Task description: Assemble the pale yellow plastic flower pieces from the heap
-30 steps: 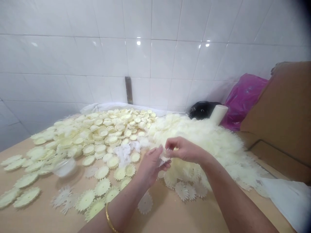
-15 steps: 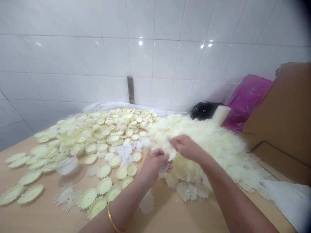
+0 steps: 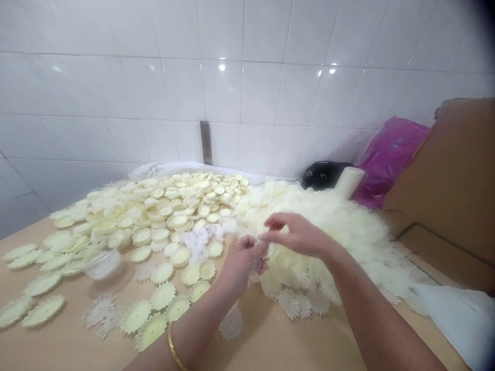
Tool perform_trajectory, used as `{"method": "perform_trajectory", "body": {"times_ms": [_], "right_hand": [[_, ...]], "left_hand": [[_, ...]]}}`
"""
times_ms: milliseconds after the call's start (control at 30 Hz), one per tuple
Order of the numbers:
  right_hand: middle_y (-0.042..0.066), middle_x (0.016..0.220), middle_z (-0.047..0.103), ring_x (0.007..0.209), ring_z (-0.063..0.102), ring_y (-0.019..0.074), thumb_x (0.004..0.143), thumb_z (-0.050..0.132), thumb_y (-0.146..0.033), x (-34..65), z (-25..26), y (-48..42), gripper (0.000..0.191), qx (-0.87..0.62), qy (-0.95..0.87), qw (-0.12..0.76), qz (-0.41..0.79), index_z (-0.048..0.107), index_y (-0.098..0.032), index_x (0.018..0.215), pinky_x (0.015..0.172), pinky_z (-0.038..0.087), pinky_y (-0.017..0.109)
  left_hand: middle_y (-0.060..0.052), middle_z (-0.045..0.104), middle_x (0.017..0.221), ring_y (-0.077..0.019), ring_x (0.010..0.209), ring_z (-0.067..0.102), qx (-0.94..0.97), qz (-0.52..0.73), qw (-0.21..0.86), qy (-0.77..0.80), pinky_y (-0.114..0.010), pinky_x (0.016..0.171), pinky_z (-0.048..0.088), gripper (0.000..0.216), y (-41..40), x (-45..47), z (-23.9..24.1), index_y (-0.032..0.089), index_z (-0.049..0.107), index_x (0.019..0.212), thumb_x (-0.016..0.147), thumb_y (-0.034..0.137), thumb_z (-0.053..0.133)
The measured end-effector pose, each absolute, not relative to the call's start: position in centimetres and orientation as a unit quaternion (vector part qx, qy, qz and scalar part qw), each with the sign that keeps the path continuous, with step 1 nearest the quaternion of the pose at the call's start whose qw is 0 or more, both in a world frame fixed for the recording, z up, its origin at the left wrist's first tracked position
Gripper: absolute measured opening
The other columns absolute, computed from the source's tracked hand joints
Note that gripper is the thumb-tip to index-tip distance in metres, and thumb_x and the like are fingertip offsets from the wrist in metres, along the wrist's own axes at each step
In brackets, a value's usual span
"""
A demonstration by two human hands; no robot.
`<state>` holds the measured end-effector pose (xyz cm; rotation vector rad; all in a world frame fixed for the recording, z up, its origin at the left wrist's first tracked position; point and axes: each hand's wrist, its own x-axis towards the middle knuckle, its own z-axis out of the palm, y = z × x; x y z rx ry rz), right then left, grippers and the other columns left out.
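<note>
My left hand (image 3: 240, 262) is closed in a loose fist over the table, pinching a small pale piece that I cannot make out clearly. My right hand (image 3: 296, 234) meets it from the right, thumb and fingers pinched at the same spot, just in front of a big fluffy heap of cream petal cut-outs (image 3: 340, 226). Flat cream flower discs (image 3: 162, 296) lie spread on the wooden table (image 3: 270, 345) under and left of my hands. A gold bangle (image 3: 172, 348) is on my left wrist.
A dense layer of cupped yellow flower pieces (image 3: 174, 206) covers the back left. A small clear dish (image 3: 103, 264) sits among them. At the back right are a black object (image 3: 323, 174), a white cylinder (image 3: 349, 181), a magenta bag (image 3: 386, 154) and a brown cardboard box (image 3: 452, 190).
My right hand reached into the petal heap half a second ago and has come back to my left hand. My left hand has stayed nearly in place.
</note>
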<state>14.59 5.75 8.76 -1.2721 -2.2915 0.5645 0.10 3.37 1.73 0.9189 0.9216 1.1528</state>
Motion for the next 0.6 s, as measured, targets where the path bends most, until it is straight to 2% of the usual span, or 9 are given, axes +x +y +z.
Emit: {"method": "perform_trajectory", "body": {"times_ms": [67,167,267,333,433,533,600], "right_hand": [[0.001,0.063,0.054,0.060,0.048,0.0126,0.078,0.046,-0.038,14.2,8.6,5.7,0.027,-0.445,-0.838,0.224,0.223,0.052,-0.017,0.062,0.053,0.035,0.024],[0.000,0.055,0.048,0.054,0.045,0.0123,0.083,0.036,-0.034,14.5,8.3,6.3,0.033,-0.534,-0.795,0.254,0.134,0.047,-0.017,0.058,0.052,0.033,0.025],[0.008,0.077,0.055,0.073,0.051,0.0204,0.082,0.038,-0.032,15.4,8.1,7.0,0.025,-0.636,-0.724,0.264,-0.029,0.054,-0.016,0.073,0.064,0.036,0.032],[0.012,0.096,0.053,0.090,0.049,0.0260,0.080,0.043,-0.034,15.7,8.1,7.1,0.024,-0.648,-0.706,0.277,-0.071,0.056,-0.016,0.088,0.072,0.035,0.038],[0.009,0.097,0.055,0.089,0.050,0.0230,0.078,0.046,-0.039,15.3,8.4,6.4,0.027,-0.577,-0.771,0.265,0.055,0.057,-0.018,0.092,0.072,0.038,0.036],[0.005,0.081,0.058,0.073,0.052,0.0165,0.075,0.050,-0.039,14.5,8.6,5.6,0.023,-0.482,-0.829,0.187,0.211,0.058,-0.018,0.076,0.062,0.039,0.028],[0.002,0.070,0.057,0.063,0.049,0.0131,0.074,0.051,-0.037,14.1,8.6,5.5,0.022,-0.461,-0.835,0.165,0.253,0.055,-0.017,0.067,0.055,0.037,0.025]], "left_hand": [[0.004,0.050,0.055,-0.0068,0.041,0.048,0.406,0.507,0.644,0.405,-0.019,0.039,0.032,0.029,3.4,0.1,1.7,0.016,0.043,0.063,0.062,0.030,0.069],[0.005,0.047,0.051,-0.0069,0.040,0.047,0.401,0.510,0.641,0.410,-0.019,0.038,0.031,0.029,3.4,0.3,1.8,0.016,0.042,0.061,0.061,0.029,0.068],[0.005,0.047,0.052,-0.0076,0.040,0.048,0.396,0.514,0.635,0.419,-0.019,0.038,0.031,0.027,3.5,0.4,1.7,0.016,0.043,0.061,0.061,0.027,0.068],[0.005,0.047,0.053,-0.0079,0.041,0.049,0.392,0.516,0.635,0.421,-0.020,0.038,0.032,0.026,3.5,0.3,1.6,0.016,0.044,0.062,0.061,0.027,0.067],[0.004,0.048,0.056,-0.0080,0.043,0.050,0.399,0.513,0.635,0.417,-0.020,0.040,0.033,0.022,3.3,0.3,1.7,0.015,0.048,0.064,0.062,0.027,0.067],[0.003,0.050,0.058,-0.0077,0.046,0.050,0.414,0.517,0.632,0.402,-0.020,0.043,0.036,0.018,3.2,0.3,1.9,0.014,0.053,0.066,0.063,0.025,0.066],[0.002,0.052,0.060,-0.0084,0.047,0.051,0.400,0.523,0.644,0.390,-0.021,0.044,0.037,0.017,3.2,0.3,2.1,0.014,0.055,0.068,0.064,0.025,0.066]]}}
